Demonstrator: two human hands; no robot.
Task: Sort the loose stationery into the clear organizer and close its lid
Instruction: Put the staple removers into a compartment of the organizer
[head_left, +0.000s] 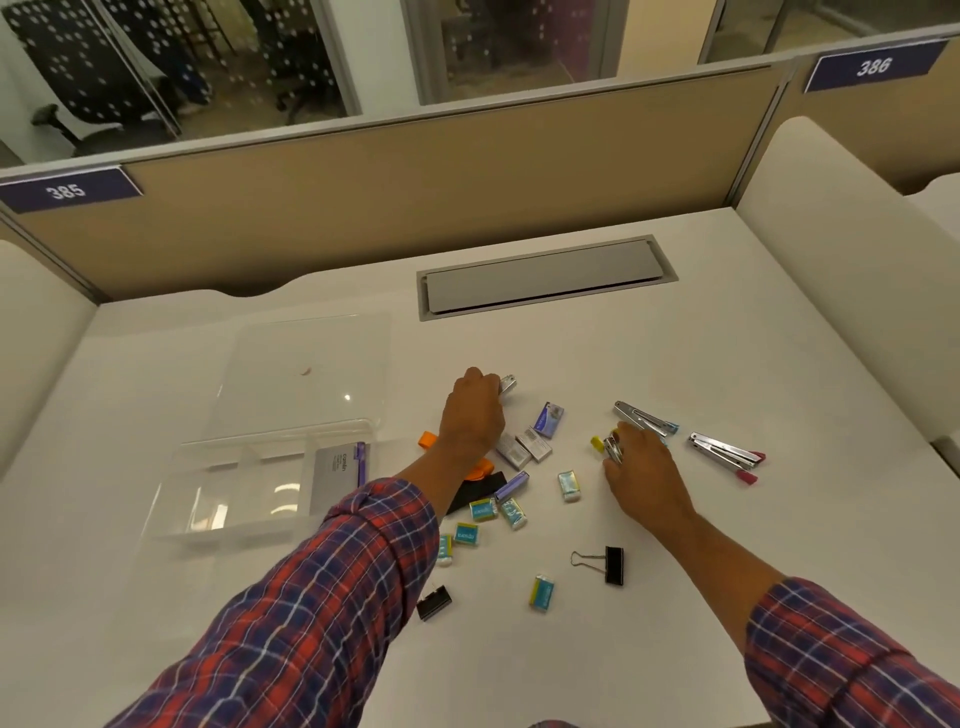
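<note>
The clear organizer (228, 499) sits at the left with its lid (306, 379) swung open behind it; a grey-and-purple box (340, 475) lies in its right compartment. My left hand (472, 410) is closed around a small silver stapler (508, 385) at the far side of the pile. My right hand (641, 467) grips a silver stapler with a yellow end (605, 444). Two more staplers lie loose on the table: one with a blue tip (644, 418), one with a red tip (727, 457). Staple boxes (530, 444), several teal erasers (511, 512) and black binder clips (610, 564) are scattered in the middle.
An orange-and-black item (480, 480) lies partly under my left forearm. A grey cable hatch (545, 278) is set into the white desk (727, 545) beyond the pile. Beige partition walls (415, 192) enclose the desk at the back and sides.
</note>
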